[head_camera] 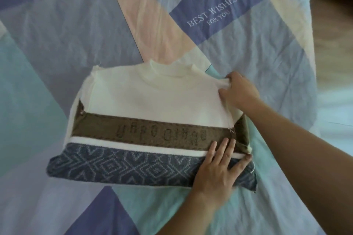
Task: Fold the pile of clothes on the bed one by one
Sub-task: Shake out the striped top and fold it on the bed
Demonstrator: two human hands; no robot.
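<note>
One sweater (145,101), inside out, flat mid-sheet (57,44). Two hands at sweater's right edge: left hand (219,170) flat, fingers straight, pressing hem; right hand (238,89) pinching shoulder seam.

Patchwork bedsheet (248,47); perhaps wooden floor (336,30) right

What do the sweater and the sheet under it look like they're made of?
The sweater looks knitted, perhaps wool or acrylic: a matte cream top, a woven-in diamond pattern in its blue band, frayed threads at its seams. The bedsheet looks like thin woven cotton or a blend: smooth, printed, finely creased.
</note>
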